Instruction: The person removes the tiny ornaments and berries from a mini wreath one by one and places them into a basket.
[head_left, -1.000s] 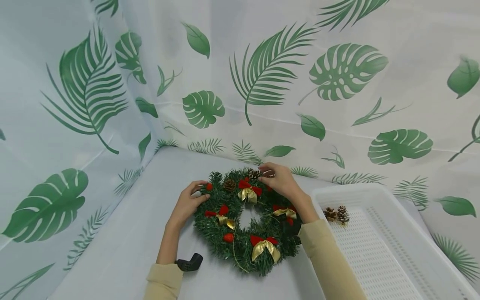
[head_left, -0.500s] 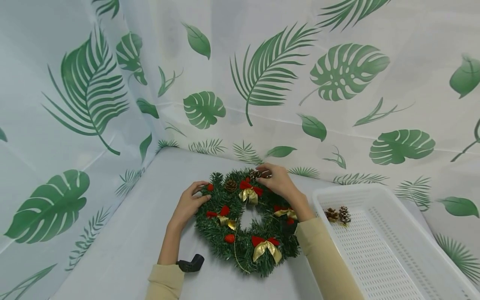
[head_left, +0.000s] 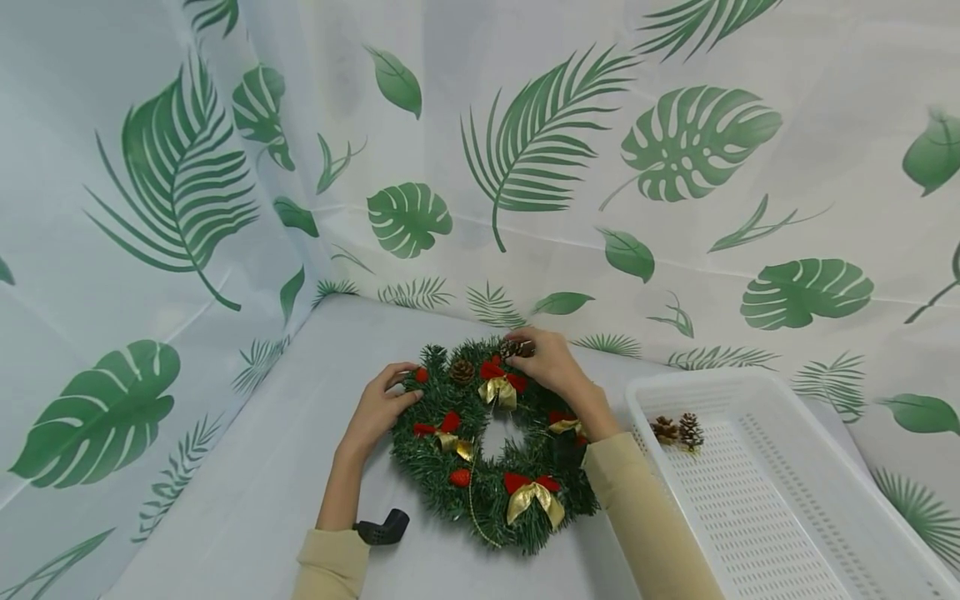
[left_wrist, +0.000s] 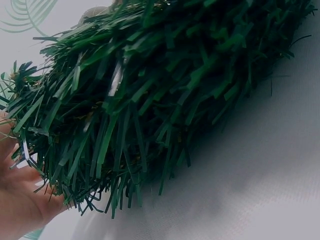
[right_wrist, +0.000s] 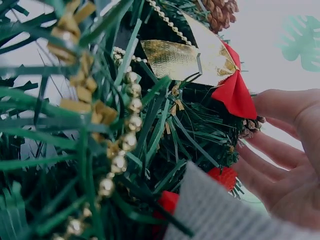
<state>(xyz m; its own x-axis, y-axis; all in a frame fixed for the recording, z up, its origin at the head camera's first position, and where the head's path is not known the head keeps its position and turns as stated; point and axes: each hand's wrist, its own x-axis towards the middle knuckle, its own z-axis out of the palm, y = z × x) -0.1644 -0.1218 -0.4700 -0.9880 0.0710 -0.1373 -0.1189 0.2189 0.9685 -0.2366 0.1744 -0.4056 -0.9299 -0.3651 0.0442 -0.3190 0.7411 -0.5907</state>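
Note:
A green tinsel wreath (head_left: 427, 442) lies on the white table, trimmed with red and gold bows (head_left: 534, 500), red berries (head_left: 460, 477) and a gold bead string (right_wrist: 132, 122). At its upper left edge my left hand (head_left: 375, 408) grips the greenery between thumb and curved fingers. My right hand (head_left: 553, 362) pinches a pine cone (head_left: 514, 347) at the wreath's top, just right of the upper bow (head_left: 498, 383). Fingers partly cover that cone, and only a bit of it shows in the right wrist view. Another pine cone (head_left: 461, 372) sits left of the bow.
On the right stands a white perforated basket (head_left: 750, 383) with pine cones (head_left: 677, 431) in its far left corner. A black device (head_left: 384, 527) is attached at my left wrist. Leaf-patterned cloth (head_left: 525, 125) hangs behind the table.
My right hand has shifted slightly left along the wreath's top, towards the upper bow, with the pine cone in its fingers. The left hand has kept its hold.

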